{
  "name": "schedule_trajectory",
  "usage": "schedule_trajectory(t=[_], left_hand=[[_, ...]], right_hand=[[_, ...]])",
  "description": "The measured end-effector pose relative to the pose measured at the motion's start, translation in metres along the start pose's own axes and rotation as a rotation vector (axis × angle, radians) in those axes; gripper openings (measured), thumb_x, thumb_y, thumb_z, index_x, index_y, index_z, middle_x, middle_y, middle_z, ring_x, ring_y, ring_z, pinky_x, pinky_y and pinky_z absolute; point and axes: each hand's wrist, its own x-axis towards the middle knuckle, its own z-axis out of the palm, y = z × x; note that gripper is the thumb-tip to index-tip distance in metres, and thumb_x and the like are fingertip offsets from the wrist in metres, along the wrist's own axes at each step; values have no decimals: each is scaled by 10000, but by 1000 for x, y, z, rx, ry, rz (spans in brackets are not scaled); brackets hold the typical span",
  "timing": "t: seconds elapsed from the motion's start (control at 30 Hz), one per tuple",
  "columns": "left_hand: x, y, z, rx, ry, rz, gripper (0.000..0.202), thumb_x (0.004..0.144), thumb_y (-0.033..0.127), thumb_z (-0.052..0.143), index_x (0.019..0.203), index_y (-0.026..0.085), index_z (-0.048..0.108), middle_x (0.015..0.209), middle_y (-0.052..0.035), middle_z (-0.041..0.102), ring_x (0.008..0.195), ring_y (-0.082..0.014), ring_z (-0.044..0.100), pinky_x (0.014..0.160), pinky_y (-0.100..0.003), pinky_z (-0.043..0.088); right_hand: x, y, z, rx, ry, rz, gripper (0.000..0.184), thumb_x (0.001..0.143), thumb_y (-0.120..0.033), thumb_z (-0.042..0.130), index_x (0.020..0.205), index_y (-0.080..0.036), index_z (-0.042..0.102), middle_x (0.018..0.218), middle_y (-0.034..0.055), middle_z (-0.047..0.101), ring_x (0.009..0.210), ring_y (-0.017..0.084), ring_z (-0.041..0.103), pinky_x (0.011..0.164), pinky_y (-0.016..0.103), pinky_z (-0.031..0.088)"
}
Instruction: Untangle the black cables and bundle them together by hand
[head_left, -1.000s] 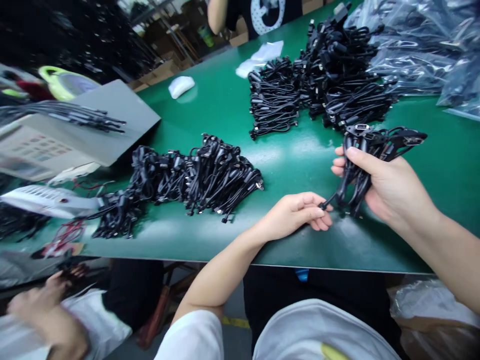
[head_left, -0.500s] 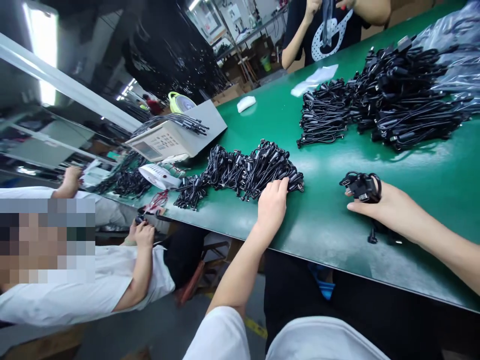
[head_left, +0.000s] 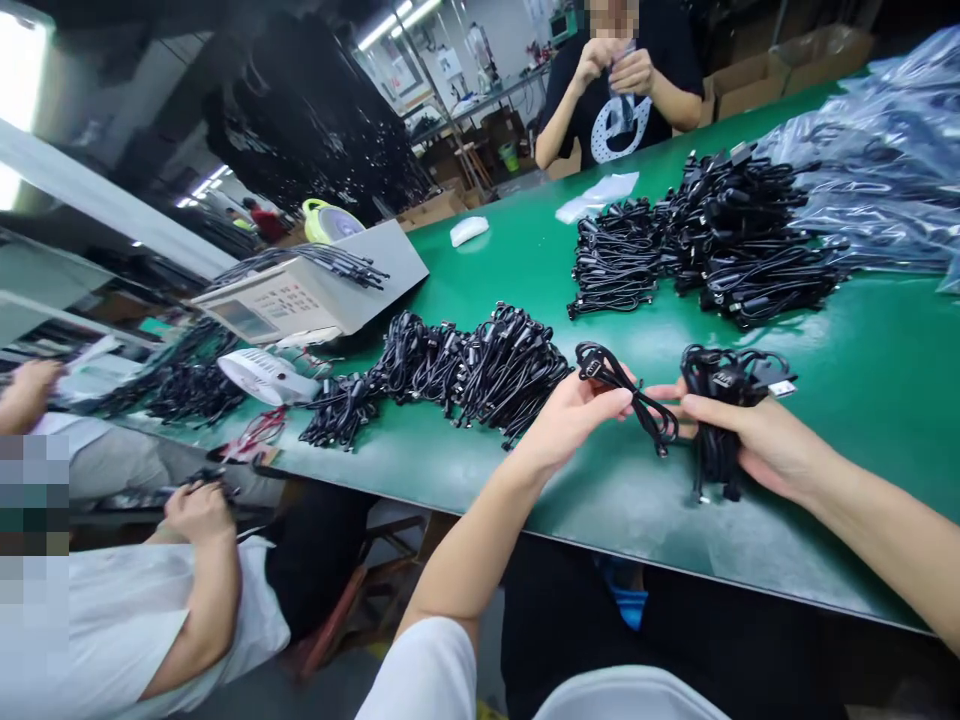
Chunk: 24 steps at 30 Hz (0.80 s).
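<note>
Between its thumb and fingers, my left hand (head_left: 574,415) pinches a coiled black cable (head_left: 628,395), held over the table's near side. Close by on the right, my right hand (head_left: 772,440) is closed around a bunch of black cables (head_left: 716,420), their plugs poking out above and below. Fingers of the right hand reach toward the single cable; whether they touch it I cannot tell. Just left of my hands lies a long heap of bundled black cables (head_left: 510,365) on the green table (head_left: 517,265).
Farther back is a bigger cable pile (head_left: 735,230) beside clear plastic bags (head_left: 885,160). A grey-white instrument box (head_left: 315,285) and a small white fan (head_left: 266,378) stand at left. One co-worker (head_left: 622,90) is across the table; another person's hands (head_left: 199,510) are at left.
My left hand has left the heap with one coiled cable and moved right, close to my right hand. The right hand has turned, its cable bunch now hanging upright. The view has shifted slightly.
</note>
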Motion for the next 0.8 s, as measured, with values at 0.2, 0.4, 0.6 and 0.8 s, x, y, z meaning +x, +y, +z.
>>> schedule_trajectory(t=[0.2,0.4,0.6,0.8], left_hand=[[16,-19,10,-108,5,29,342,817,386,753,1039,164,620,894,-20,637,734,-94,579,688,-229,478],[12,-21,-7,-218,133,3,298,731,306,839,922,149,673,791,2,656,665,-71,579,627,-192,482],[15,-18,-4,-348,131,-111,432,594,341,926,834,134,632,668,24,634,545,-53,556,526,-168,456],[15,-25,-4,-487,93,-147,428,593,346,933,800,138,622,640,37,626,483,-23,539,459,-116,407]], right_hand=[[-9,1,9,-54,-12,31,270,678,-337,904,874,-211,769,833,13,758,756,175,694,750,310,560],[-14,5,10,-83,-16,176,293,705,-389,886,877,-192,754,827,37,759,765,192,701,730,310,560],[-18,6,10,-45,-13,242,272,700,-378,895,861,-198,773,832,50,778,768,194,723,732,302,579],[-20,1,15,26,29,367,295,642,-376,929,812,-176,795,804,73,779,743,201,732,672,289,593]])
